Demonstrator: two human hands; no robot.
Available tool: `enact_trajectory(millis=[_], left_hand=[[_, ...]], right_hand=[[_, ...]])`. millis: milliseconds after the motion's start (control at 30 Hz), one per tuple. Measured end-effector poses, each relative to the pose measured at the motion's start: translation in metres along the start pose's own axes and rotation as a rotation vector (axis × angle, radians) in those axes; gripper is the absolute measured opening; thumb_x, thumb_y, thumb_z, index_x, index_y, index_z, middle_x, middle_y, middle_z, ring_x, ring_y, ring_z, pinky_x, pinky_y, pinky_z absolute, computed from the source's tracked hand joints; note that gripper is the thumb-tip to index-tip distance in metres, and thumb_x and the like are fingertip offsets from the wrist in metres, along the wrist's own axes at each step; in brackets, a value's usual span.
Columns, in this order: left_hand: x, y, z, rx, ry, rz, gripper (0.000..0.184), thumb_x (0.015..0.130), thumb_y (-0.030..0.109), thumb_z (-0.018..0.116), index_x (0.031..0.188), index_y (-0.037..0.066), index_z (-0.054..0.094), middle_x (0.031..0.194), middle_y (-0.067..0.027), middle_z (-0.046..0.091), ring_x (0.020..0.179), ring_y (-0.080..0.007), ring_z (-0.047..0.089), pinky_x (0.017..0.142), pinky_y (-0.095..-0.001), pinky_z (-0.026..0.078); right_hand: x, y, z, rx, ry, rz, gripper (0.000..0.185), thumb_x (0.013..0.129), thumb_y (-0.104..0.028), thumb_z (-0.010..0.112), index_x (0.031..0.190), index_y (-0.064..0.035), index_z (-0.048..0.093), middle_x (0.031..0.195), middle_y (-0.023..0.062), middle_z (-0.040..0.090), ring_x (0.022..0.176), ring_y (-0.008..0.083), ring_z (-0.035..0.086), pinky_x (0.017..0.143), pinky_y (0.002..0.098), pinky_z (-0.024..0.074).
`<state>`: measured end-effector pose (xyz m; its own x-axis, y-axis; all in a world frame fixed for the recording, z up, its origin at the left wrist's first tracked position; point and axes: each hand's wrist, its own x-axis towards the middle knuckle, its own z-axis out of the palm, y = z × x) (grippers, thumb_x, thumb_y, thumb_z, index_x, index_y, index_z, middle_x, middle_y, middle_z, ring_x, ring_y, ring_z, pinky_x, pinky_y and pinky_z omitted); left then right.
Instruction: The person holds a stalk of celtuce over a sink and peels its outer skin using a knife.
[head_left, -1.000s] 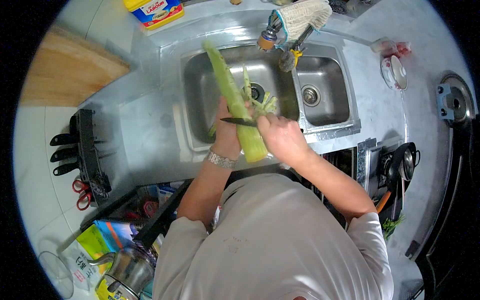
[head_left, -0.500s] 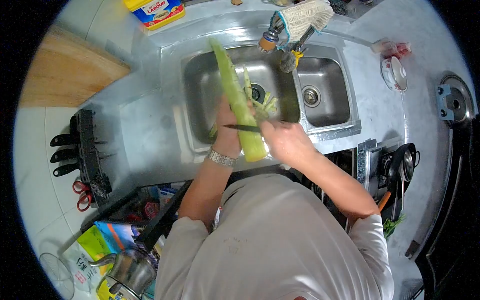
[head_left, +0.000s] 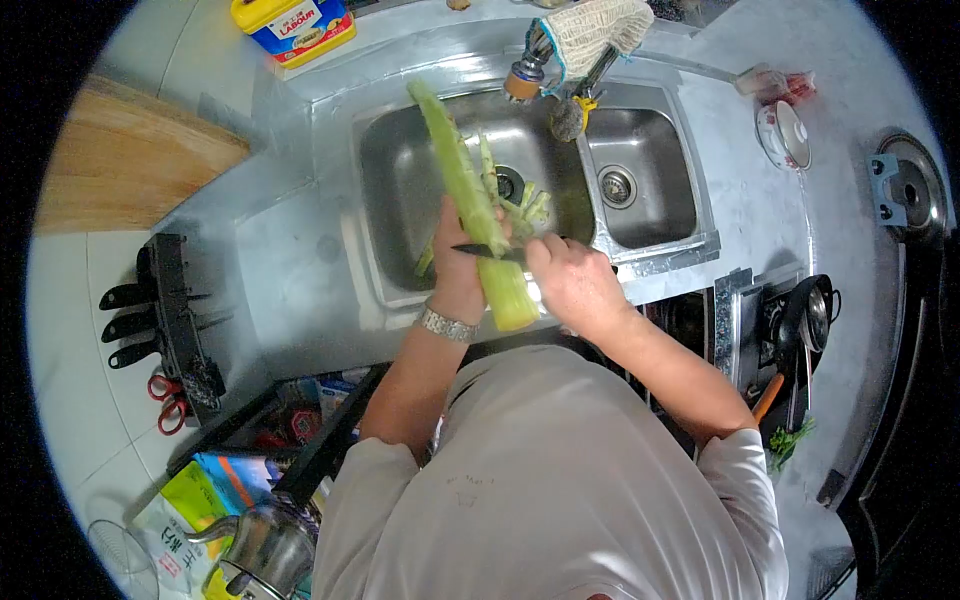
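Note:
A long pale-green stalk (head_left: 462, 180) slants over the large sink basin (head_left: 400, 150), its thick cut end toward my body. My left hand (head_left: 458, 272), with a metal watch at the wrist, is wrapped round the stalk from the left and below. In my right hand (head_left: 578, 280) is a knife (head_left: 490, 251), its dark blade lying across the stalk near the lower part. Green peelings (head_left: 530, 208) lie in the basin by the drain.
A smaller basin (head_left: 650, 160) adjoins on the right. The faucet (head_left: 527, 72) and a cloth (head_left: 600, 35) are behind. Knives in a rack (head_left: 180, 320) and red scissors (head_left: 168, 403) hang at left. A lidded bowl (head_left: 783, 135) stands at right.
The knife blade has shifted slightly along the stalk, and my right hand has moved a little with it. The view has tilted slightly. My left hand keeps its hold.

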<state>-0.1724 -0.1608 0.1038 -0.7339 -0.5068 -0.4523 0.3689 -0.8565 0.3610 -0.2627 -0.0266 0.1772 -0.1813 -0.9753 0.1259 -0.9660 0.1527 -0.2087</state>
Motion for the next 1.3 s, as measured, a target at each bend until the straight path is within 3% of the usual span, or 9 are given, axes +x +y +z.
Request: enact_trajectory(millis=[400,700,767,867,967,1300], left_hand=[[0.002,0.005,-0.003,-0.011,-0.036,-0.021,0.045,0.103,0.048,0.037,0.100,0.008,0.055,0.081,-0.0085,0.061,0.070,-0.0195,0.056,0.066,-0.0318,0.050],[-0.001,0.011,-0.002,0.038,-0.116,-0.030,0.042,0.104,0.044,0.034,0.104,0.007,0.054,0.083,-0.0097,0.061,0.071,-0.0192,0.057,0.064,-0.0312,0.050],[-0.001,0.008,-0.003,0.137,-0.091,-0.015,0.042,0.104,0.044,0.034,0.105,0.007,0.054,0.084,-0.0099,0.061,0.071,-0.0193,0.057,0.064,-0.0309,0.050],[-0.004,0.005,0.000,0.091,-0.123,0.040,0.042,0.104,0.044,0.035,0.106,0.007,0.054,0.084,-0.0099,0.061,0.071,-0.0199,0.057,0.065,-0.0322,0.050],[-0.005,0.009,0.002,-0.014,-0.075,-0.065,0.043,0.104,0.045,0.035,0.107,0.007,0.054,0.084,-0.0100,0.061,0.070,-0.0206,0.057,0.066,-0.0338,0.051],[0.002,0.004,-0.007,0.012,-0.125,-0.053,0.046,0.103,0.048,0.034,0.108,0.007,0.054,0.083,-0.0101,0.061,0.069,-0.0209,0.057,0.065,-0.0328,0.050]], right_hand=[[0.007,0.002,0.010,0.019,0.029,-0.006,0.011,0.077,-0.005,0.058,0.085,-0.0036,0.051,0.074,0.0117,0.061,0.062,0.0270,0.067,0.053,0.0362,0.0550],[0.004,0.009,-0.002,0.029,-0.008,-0.117,0.012,0.077,-0.006,0.058,0.088,-0.0041,0.052,0.077,0.0105,0.062,0.070,0.0248,0.068,0.055,0.0357,0.0555],[0.003,0.008,-0.003,-0.016,-0.027,-0.090,0.015,0.073,-0.004,0.057,0.085,-0.0046,0.049,0.076,0.0114,0.059,0.069,0.0276,0.066,0.057,0.0377,0.0558],[0.003,0.004,0.004,-0.090,-0.012,-0.055,0.012,0.077,-0.007,0.058,0.087,-0.0051,0.052,0.077,0.0100,0.062,0.069,0.0245,0.068,0.054,0.0345,0.0553],[0.004,-0.002,0.008,-0.080,-0.001,0.018,0.012,0.077,-0.007,0.058,0.087,-0.0049,0.052,0.077,0.0103,0.062,0.068,0.0256,0.068,0.055,0.0353,0.0555],[-0.002,0.001,-0.004,0.034,-0.058,-0.010,0.015,0.074,-0.004,0.058,0.087,-0.0035,0.050,0.077,0.0124,0.059,0.069,0.0296,0.066,0.057,0.0396,0.0549]])
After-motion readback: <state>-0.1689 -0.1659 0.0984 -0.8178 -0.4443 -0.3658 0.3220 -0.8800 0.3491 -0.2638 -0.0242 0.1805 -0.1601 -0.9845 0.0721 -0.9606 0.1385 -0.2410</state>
